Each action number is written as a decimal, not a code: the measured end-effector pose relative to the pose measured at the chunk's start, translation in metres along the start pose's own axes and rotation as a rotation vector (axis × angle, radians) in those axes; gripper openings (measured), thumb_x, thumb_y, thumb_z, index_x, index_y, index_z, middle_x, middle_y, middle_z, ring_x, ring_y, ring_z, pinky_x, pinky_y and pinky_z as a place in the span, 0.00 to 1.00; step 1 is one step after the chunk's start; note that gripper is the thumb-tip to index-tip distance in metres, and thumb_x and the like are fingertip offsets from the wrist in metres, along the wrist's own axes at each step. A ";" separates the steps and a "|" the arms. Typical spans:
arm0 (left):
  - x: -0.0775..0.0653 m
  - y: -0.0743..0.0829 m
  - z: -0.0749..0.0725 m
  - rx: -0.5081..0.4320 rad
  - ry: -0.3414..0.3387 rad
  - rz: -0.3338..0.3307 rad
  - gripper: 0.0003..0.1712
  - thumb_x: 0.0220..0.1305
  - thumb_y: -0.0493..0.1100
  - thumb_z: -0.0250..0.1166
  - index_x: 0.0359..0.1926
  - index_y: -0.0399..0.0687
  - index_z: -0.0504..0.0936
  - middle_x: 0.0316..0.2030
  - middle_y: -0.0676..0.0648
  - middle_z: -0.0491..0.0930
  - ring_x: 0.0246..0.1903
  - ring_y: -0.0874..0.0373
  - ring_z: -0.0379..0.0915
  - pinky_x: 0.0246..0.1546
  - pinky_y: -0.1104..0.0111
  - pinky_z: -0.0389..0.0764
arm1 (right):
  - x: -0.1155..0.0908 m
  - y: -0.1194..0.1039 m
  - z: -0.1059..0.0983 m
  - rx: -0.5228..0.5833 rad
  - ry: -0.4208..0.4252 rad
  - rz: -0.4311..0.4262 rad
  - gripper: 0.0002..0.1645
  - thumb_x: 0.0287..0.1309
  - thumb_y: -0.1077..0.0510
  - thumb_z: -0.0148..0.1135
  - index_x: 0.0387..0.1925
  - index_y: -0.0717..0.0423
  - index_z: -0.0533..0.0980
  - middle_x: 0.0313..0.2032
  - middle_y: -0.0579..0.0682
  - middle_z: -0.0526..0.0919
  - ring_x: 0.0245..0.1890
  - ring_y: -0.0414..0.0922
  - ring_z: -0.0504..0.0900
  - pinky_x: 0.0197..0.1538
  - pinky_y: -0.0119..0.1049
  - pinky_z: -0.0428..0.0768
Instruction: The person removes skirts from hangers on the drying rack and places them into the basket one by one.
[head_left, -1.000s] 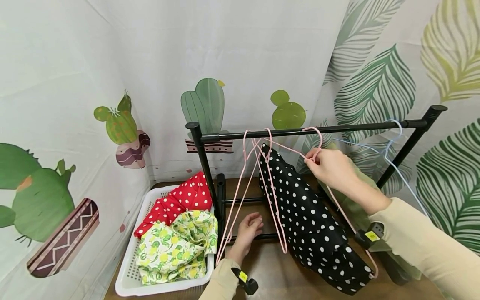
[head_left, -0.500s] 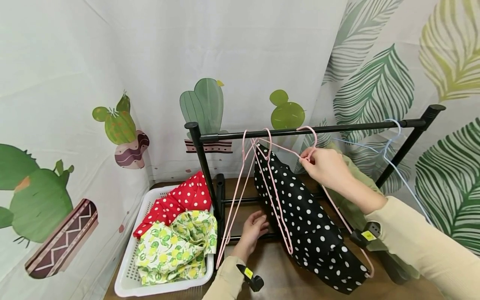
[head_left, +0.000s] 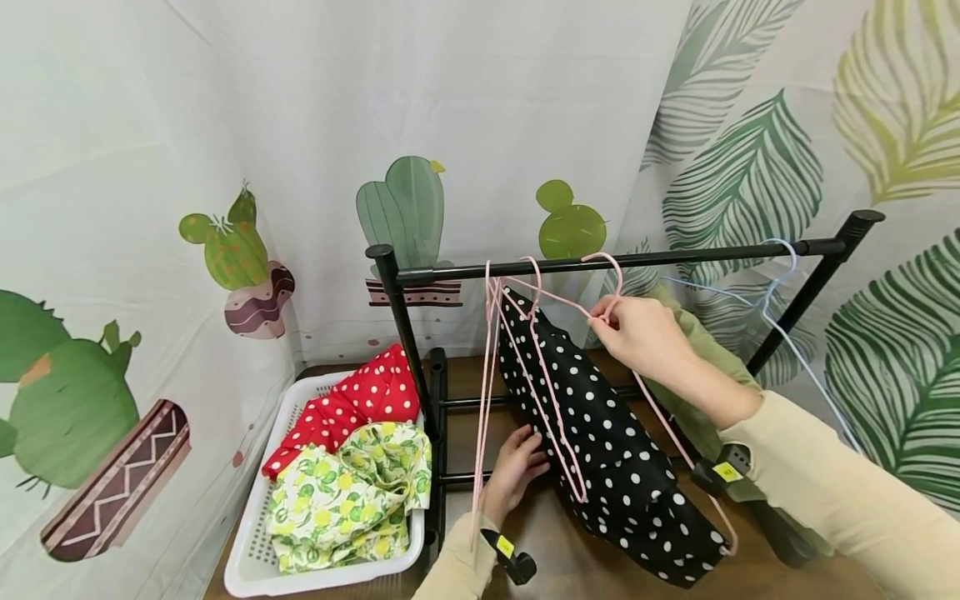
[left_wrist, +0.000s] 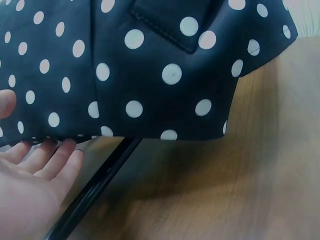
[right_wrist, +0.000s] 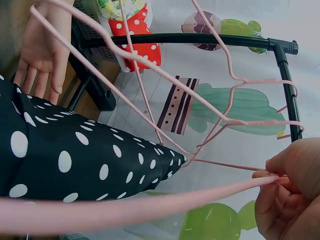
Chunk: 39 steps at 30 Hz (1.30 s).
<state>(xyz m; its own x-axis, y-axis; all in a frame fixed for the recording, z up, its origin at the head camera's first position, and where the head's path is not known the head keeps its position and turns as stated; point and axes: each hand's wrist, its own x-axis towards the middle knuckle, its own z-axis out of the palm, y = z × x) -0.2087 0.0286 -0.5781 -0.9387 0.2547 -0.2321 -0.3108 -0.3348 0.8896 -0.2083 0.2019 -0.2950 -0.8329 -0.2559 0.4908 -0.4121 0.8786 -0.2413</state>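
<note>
I have the right hand (head_left: pixel 637 333) just below the rail of the black rack (head_left: pixel 697 256), thumb and fingers pinching the neck of a pink hanger (head_left: pixel 619 282) whose hook is up at that rail. The black garment with white dots (head_left: pixel 600 425) stretches along this hanger's lower side from one end to the other, slanting down under the rack's rail and out toward the camera. My left hand (head_left: pixel 515 471) is low beneath the left half of the rack, holding nothing, fingers extended — in the left wrist view the fingertips reach the garment's lower edge, though I cannot tell whether they press on it.

Two more pink hangers, one nearly edge-on (head_left: pixel 488 287) and one beside it (head_left: pixel 538 283), hang toward the rack's left end; a blue hanger (head_left: pixel 768 293) hangs near its right end, with a green cloth (head_left: pixel 682 412) showing below the rail behind my right forearm.

Just left of the rack, a white basket (head_left: pixel 258 546) sits on the brown tabletop (head_left: pixel 558 542) — in it lie a red dotted cloth (head_left: pixel 367 396) and a lemon-print cloth (head_left: pixel 337 504). A cactus-print curtain (head_left: pixel 480 83) hangs behind the rack.
</note>
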 end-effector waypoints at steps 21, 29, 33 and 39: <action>0.000 0.005 -0.009 -0.006 0.108 0.037 0.35 0.55 0.40 0.63 0.59 0.31 0.58 0.39 0.45 0.77 0.29 0.60 0.75 0.32 0.69 0.77 | -0.002 0.001 0.004 0.012 -0.005 0.010 0.07 0.55 0.59 0.58 0.30 0.56 0.81 0.15 0.44 0.77 0.13 0.40 0.67 0.15 0.34 0.61; -0.003 0.012 -0.012 -0.036 0.133 0.060 0.23 0.53 0.36 0.63 0.47 0.38 0.62 0.32 0.50 0.78 0.26 0.60 0.74 0.28 0.69 0.76 | -0.002 0.002 0.006 0.011 -0.001 0.007 0.07 0.56 0.58 0.58 0.29 0.55 0.81 0.17 0.45 0.78 0.15 0.41 0.68 0.15 0.34 0.62; -0.004 0.016 -0.014 -0.021 0.113 0.071 0.23 0.53 0.34 0.62 0.46 0.40 0.60 0.33 0.50 0.78 0.27 0.61 0.74 0.29 0.69 0.76 | -0.003 0.002 0.006 0.003 0.007 -0.003 0.07 0.55 0.58 0.58 0.29 0.55 0.81 0.19 0.46 0.80 0.16 0.42 0.70 0.16 0.35 0.64; -0.018 0.035 -0.014 0.062 0.110 0.080 0.22 0.52 0.31 0.62 0.46 0.37 0.62 0.37 0.46 0.79 0.30 0.60 0.75 0.32 0.66 0.78 | -0.003 0.004 0.007 -0.008 -0.004 0.000 0.07 0.55 0.58 0.58 0.30 0.55 0.81 0.19 0.46 0.80 0.16 0.42 0.70 0.16 0.35 0.65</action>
<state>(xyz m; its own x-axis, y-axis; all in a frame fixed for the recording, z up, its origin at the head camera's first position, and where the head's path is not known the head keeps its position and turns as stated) -0.2055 -0.0008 -0.5481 -0.9719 0.1271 -0.1980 -0.2275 -0.2925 0.9288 -0.2102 0.2027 -0.3034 -0.8342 -0.2574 0.4877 -0.4092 0.8817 -0.2347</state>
